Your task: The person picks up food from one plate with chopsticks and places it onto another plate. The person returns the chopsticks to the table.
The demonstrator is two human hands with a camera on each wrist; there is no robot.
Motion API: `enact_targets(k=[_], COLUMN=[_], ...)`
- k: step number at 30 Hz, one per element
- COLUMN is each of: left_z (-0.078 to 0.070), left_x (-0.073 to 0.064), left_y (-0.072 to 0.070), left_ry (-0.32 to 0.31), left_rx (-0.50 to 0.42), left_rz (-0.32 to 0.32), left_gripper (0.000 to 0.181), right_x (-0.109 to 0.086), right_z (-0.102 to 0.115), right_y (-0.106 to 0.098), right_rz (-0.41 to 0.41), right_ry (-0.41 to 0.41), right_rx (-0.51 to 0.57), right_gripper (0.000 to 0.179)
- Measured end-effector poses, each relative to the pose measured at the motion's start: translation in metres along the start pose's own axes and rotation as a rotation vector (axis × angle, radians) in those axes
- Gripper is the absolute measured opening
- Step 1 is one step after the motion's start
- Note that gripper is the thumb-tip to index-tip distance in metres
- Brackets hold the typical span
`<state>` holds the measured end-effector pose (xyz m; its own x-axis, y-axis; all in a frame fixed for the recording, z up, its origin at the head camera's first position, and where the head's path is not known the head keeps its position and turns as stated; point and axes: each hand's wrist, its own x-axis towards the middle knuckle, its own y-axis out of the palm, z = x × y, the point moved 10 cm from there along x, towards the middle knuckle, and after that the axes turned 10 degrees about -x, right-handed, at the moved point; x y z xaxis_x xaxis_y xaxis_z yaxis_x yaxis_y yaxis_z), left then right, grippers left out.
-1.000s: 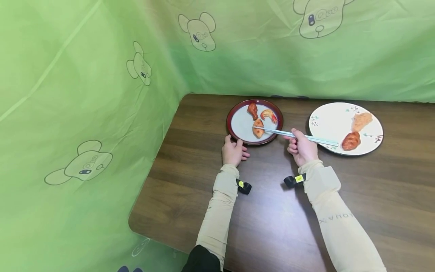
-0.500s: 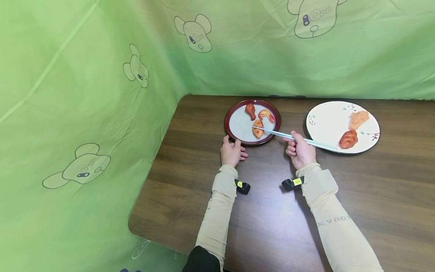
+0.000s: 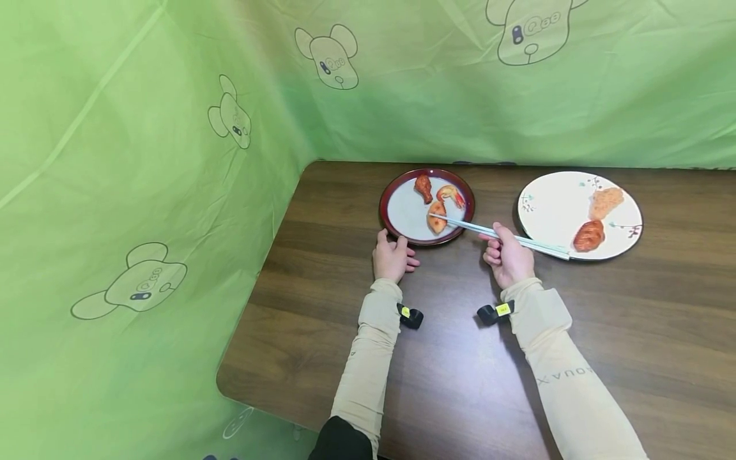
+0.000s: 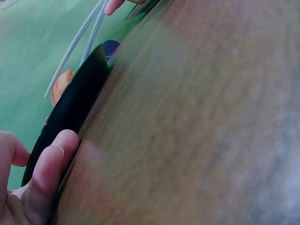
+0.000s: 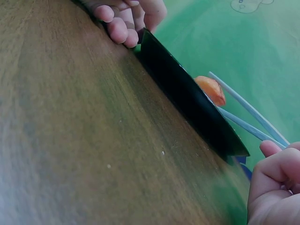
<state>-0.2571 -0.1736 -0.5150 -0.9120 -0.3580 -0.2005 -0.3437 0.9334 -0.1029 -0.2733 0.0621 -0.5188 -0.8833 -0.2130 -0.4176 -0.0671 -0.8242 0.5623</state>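
Observation:
My right hand [image 3: 510,255] grips pale blue chopsticks [image 3: 474,225]. Their tips reach over the red-rimmed plate [image 3: 402,220], with one stick crossing a half-moon fried dumpling [image 3: 437,220]. Seen from the right wrist, the sticks stand apart, close around the dumpling [image 5: 211,90]. On the same plate lie a chicken drumstick [image 3: 423,188] and a shrimp [image 3: 451,195]. My left hand [image 3: 393,259] pinches the plate's near left rim; in the left wrist view the plate's dark outer side [image 4: 77,101] runs between thumb and fingers.
To the right, a white oval plate [image 3: 546,207] with a floral pattern holds a breaded fried piece [image 3: 606,203] and a brown ridged roll [image 3: 589,236]. The chopsticks' back ends overlap its near rim. A green cloth [image 3: 402,121] hangs behind and left of the wooden table [image 3: 299,306].
The whole head view has shifted slightly left since the first frame. Hands, chopsticks and dumpling keep nearly the same places; the chopsticks' back ends have come closer together.

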Motion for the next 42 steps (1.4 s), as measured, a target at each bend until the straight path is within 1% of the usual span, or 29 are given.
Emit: enact_targets(k=[8,15,19,23,26,30,35,38,42], left_z=[-0.001,-0.001,-0.001,-0.001,-0.001,-0.001,-0.001,0.000,0.001], left_x=[0.000,0.000,0.001,0.002,0.001,0.000,0.000,0.000,0.000], left_y=[0.002,0.001,-0.001,-0.002,-0.002,-0.001,0.000,0.000,0.000], left_ry=[0.001,0.006,0.006,0.008,0.009,0.013,0.016,0.014,0.014], left_rx=[-0.001,-0.006,-0.001,-0.002,-0.006,-0.003,0.004,0.010,0.016], left_rz=[0.004,0.004,0.003,0.003,0.002,-0.003,-0.004,-0.003,-0.004], left_gripper=[0.061,0.061,0.061,0.062,0.062,0.062,0.062,0.063,0.063], right_x=[-0.003,-0.010,-0.015,-0.022,-0.027,-0.033,-0.041,-0.046,-0.051], right_z=[0.004,0.019,0.030,0.044,0.053,0.065,0.080,0.088,0.094], right_y=[-0.002,-0.005,-0.008,-0.016,-0.024,-0.039,-0.062,-0.076,-0.095], right_rz=[0.003,-0.002,0.006,0.016,0.008,-0.015,-0.053,-0.056,-0.087], right_ry=[-0.019,-0.084,-0.117,-0.150,-0.162,-0.160,-0.177,-0.187,-0.167], right_rx=[0.024,0.071,0.137,0.236,0.311,0.410,0.496,0.548,0.590], right_gripper=[0.041,0.037,0.036,0.035,0.034,0.031,0.028,0.032,0.039])
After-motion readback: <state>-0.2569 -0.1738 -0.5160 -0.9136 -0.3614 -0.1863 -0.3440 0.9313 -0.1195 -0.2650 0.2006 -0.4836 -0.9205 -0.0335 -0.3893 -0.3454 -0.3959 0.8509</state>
